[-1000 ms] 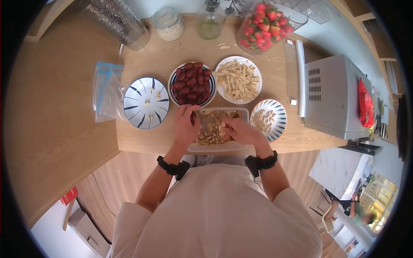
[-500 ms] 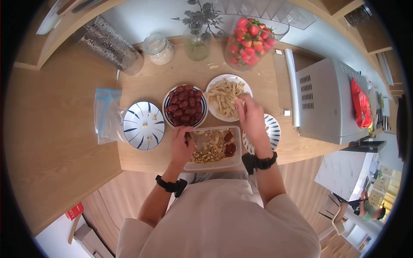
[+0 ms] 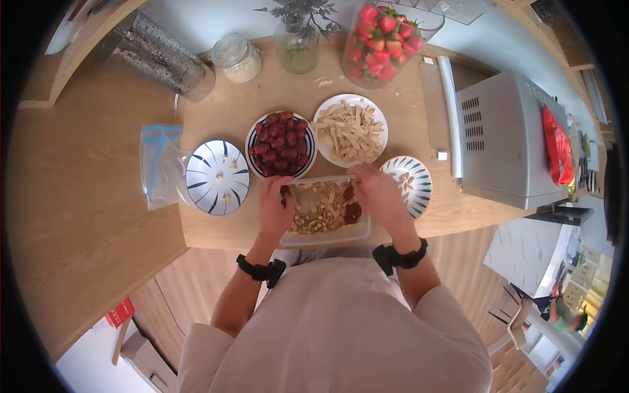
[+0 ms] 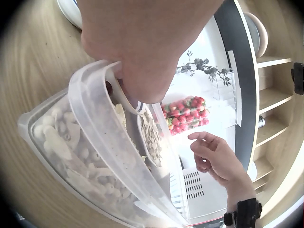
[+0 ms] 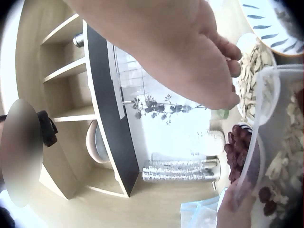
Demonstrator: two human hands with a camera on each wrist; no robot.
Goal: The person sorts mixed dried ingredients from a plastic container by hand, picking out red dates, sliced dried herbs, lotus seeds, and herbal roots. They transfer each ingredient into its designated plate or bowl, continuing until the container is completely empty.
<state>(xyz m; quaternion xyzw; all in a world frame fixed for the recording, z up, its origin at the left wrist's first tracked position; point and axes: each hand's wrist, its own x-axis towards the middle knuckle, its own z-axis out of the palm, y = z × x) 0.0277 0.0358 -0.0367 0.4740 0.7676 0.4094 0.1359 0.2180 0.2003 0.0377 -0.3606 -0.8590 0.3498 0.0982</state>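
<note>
Fingers of the left hand (image 3: pixel 276 208) curl over the far left corner of the clear container (image 4: pixel 114 142), gripping its wall. The right hand (image 3: pixel 380 195) hovers at the container's far right corner, fingers loosely bent with nothing visible in them; whether they touch the rim is unclear. Inside the container lie pale pieces (image 3: pixel 321 215), with dark red dates (image 3: pixel 352 213) at its right end. Just behind it, to the left, stands a blue-lined bowl (image 3: pixel 249 154) full of dates; behind it to the right, a white plate (image 3: pixel 347 97) of pale strips (image 3: pixel 354 136). A striped plate (image 3: pixel 424 185) with small bits sits just right of it, and a blue-striped plate (image 3: pixel 206 157) with a few crumbs sits to its left.

The container seems close to the front edge of the counter (image 3: pixel 275 88), so a slack left grip and a push on its far rim could tip it or slide it off, spilling the contents. A careless right sleeve or wrist might also knock the striped plate beside it.

Half a second earlier, the right hand was over the white plate behind the container; now it is back by the container's corner, while the left hand stays on its corner.
</note>
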